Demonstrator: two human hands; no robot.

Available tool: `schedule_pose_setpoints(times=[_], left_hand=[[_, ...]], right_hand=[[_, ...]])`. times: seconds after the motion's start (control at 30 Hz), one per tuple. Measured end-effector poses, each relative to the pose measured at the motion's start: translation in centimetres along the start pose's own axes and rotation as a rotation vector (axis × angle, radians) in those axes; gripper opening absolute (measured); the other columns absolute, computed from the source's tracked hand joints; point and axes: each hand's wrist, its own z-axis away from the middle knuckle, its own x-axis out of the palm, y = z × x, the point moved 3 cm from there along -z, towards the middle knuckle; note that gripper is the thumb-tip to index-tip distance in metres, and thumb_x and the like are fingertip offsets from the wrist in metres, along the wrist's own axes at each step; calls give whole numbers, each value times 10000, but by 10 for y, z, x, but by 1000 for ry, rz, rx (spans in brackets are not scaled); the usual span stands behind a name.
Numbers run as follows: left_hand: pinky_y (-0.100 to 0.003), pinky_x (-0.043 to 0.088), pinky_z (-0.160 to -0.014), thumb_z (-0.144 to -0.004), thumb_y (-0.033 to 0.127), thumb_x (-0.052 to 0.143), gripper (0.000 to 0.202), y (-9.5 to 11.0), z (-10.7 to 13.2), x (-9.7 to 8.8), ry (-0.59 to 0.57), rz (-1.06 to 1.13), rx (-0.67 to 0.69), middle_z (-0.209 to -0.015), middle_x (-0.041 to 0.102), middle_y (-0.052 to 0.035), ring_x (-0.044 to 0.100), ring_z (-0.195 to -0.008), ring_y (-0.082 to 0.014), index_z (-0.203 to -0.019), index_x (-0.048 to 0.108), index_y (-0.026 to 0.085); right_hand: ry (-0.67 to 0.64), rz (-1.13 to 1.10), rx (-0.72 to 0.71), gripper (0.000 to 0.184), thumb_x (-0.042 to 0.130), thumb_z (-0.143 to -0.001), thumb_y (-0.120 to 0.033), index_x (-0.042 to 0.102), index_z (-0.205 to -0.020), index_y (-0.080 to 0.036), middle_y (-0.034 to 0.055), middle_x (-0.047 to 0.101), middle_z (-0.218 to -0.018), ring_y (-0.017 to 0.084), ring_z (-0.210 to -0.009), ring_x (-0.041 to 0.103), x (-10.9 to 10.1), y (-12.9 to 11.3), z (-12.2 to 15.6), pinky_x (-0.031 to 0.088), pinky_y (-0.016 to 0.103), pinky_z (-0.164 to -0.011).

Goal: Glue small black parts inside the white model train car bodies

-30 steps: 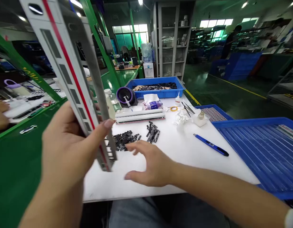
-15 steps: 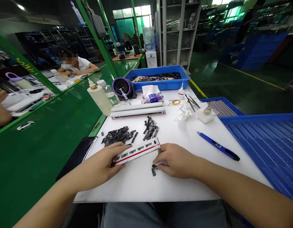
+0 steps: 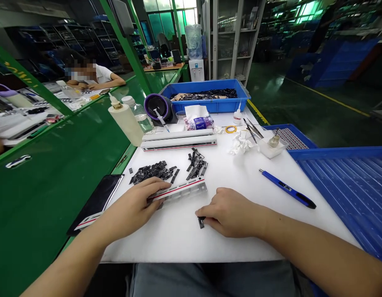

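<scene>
My left hand (image 3: 140,208) is closed around one end of a white model train car shell (image 3: 186,189) with a red stripe and window openings, tilted so its underside partly shows. To the right, my right hand (image 3: 229,212) rests low on the white work surface, thumb and forefinger pinched at a small black plastic piece (image 3: 201,223). Beyond the shell lie two piles of similar pieces, a wider black pile (image 3: 153,171) on the left and a smaller black pile (image 3: 197,165) on the right.
Behind the piles lie longer white train shells (image 3: 178,142). A blue pen-like tool (image 3: 286,189) lies at right, near crumpled tissue (image 3: 241,143), tweezers (image 3: 253,128) and a small white dish (image 3: 271,149). Bottles (image 3: 125,123) stand back left; a blue bin (image 3: 203,107) stands behind. A co-worker (image 3: 94,76) sits far left.
My left hand has rolled the train shell, so the red stripe faces up and more underside shows. My right hand has moved off the shell's end; its fingertips now pinch at the black piece.
</scene>
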Motion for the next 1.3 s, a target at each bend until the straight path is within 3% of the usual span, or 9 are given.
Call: schedule_pose_setpoints(times=[0.3, 0.57, 0.73, 0.87, 1.03, 1.17, 1.3], left_hand=[[-380, 544, -918, -896, 195, 397, 412, 26, -20, 19, 88, -75, 40, -1281, 610, -45, 633, -1075, -230, -1253, 598, 244], [-384, 530, -938, -879, 239, 493, 422, 63, -38, 8, 98, -148, 239, -1279, 622, -74, 607, -1136, -250, -1292, 574, 217], [-407, 554, -819, -894, 282, 514, 379, 81, -56, 12, 110, -242, 213, -1198, 666, -84, 649, -1048, -270, -1258, 590, 208], [-440, 546, -765, -873, 281, 581, 330, 83, -71, 15, 89, -291, 256, -1072, 687, -69, 659, -953, -282, -1193, 620, 210], [-442, 530, -888, -822, 243, 663, 378, 75, -75, 21, 171, -115, 285, -1092, 654, -91, 599, -1019, -271, -1189, 617, 164], [-430, 531, -870, -816, 169, 654, 399, 68, -69, 31, 240, -84, 299, -1084, 626, -88, 574, -1010, -263, -1211, 598, 180], [-404, 535, -844, -822, 157, 628, 373, 67, -65, 33, 218, -96, 288, -1104, 614, -90, 585, -978, -247, -1192, 594, 196]], right_hand=[[-27, 48, 30, 225, 491, -883, -240, 665, -1026, -251, 18, 703, -713, 190, -644, 609, -7, -7, -2, 312, 338, -647], [-39, 103, 36, 219, 460, -897, -219, 627, -1038, -202, 39, 707, -724, 205, -620, 613, -4, -12, -2, 345, 349, -654], [-22, 158, 30, 207, 466, -888, -239, 591, -1031, -155, 74, 693, -758, 235, -624, 599, -3, -13, -3, 383, 380, -674], [-35, 142, 55, 214, 460, -895, -272, 583, -1024, -153, 100, 698, -853, 243, -654, 598, -5, -12, -3, 375, 375, -650], [-29, 40, 84, 244, 475, -891, -272, 560, -1071, -130, 86, 696, -865, 229, -683, 588, -7, -11, -3, 374, 367, -667], [-59, -13, 78, 110, 473, -882, -197, 545, -961, -170, 40, 680, -824, 197, -706, 583, -8, -9, -2, 355, 353, -686], [-96, -11, 19, 28, 501, -889, -208, 526, -892, -195, 19, 660, -805, 179, -721, 569, -9, -12, 0, 344, 344, -699]])
